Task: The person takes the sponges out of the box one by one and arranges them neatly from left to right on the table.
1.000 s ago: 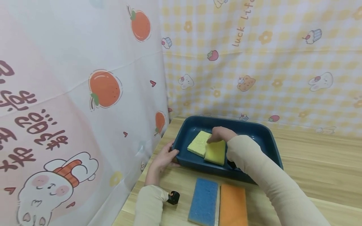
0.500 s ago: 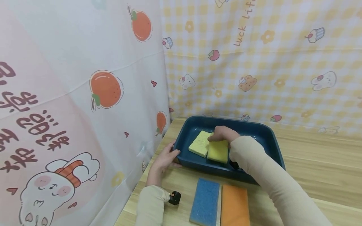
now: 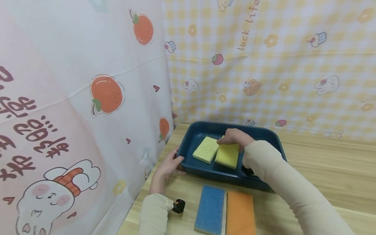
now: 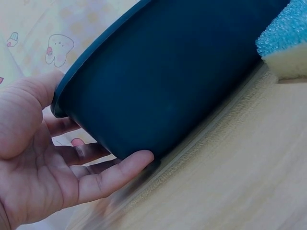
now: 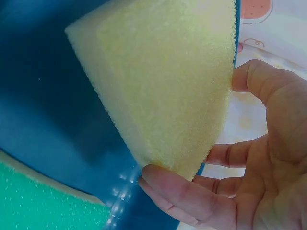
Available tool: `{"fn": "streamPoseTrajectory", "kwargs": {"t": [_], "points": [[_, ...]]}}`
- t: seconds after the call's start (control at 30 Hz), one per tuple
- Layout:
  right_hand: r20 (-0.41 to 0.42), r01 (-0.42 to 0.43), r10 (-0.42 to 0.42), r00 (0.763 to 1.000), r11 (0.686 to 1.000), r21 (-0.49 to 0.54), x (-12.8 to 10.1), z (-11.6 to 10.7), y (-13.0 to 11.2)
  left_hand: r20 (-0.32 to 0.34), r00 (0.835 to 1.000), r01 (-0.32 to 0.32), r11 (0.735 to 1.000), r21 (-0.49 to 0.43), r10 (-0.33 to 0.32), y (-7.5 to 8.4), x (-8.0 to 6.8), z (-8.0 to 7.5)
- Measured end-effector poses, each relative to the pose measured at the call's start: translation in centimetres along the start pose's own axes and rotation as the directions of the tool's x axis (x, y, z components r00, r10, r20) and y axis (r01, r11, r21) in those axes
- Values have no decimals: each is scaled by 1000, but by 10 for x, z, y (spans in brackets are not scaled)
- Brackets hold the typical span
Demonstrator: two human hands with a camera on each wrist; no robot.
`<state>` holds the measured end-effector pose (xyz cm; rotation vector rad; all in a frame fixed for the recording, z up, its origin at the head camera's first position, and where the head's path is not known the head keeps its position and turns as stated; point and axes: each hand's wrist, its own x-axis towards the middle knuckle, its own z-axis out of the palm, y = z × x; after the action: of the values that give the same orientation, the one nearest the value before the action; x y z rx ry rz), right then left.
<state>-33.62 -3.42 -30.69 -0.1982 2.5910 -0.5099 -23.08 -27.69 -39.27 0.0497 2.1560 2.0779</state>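
Observation:
A dark blue rectangular basin stands on the wooden table. My left hand grips its left end, thumb over the rim and fingers against the outer wall. Inside the basin, my right hand pinches a yellow sponge by its edges. The right wrist view shows this sponge tilted, with thumb and fingers on opposite edges. A second, paler yellow sponge lies flat just left of it.
A blue sponge and an orange one lie side by side on the table before the basin. A green sponge shows low in the right wrist view. Patterned cloth hangs at the left and back.
The yellow sponge in my right hand has shifted slightly right and tilted, widening the gap to the paler one. My left hand keeps its grip on the basin.

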Motion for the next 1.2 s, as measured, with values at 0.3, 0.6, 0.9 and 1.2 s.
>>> {"fn": "streamPoseTrajectory", "kwargs": {"t": [0.3, 0.6, 0.9, 1.2], "points": [[9, 8, -7, 1000, 999, -50, -13, -3, 9, -16, 1000, 8, 1000, 1, -8, 9, -6, 1], [-30, 6, -9, 1000, 996, -94, -37, -10, 11, -14, 1000, 25, 999, 27, -24, 22, -16, 5], [-35, 40, -48, 998, 978, -205, -65, -18, 18, -15, 1000, 12, 1000, 12, -12, 6, -3, 1], [-63, 82, -99, 993, 967, -241, -96, -10, 32, -33, 999, 5, 1000, 17, -4, 0, 1, 3]]}}
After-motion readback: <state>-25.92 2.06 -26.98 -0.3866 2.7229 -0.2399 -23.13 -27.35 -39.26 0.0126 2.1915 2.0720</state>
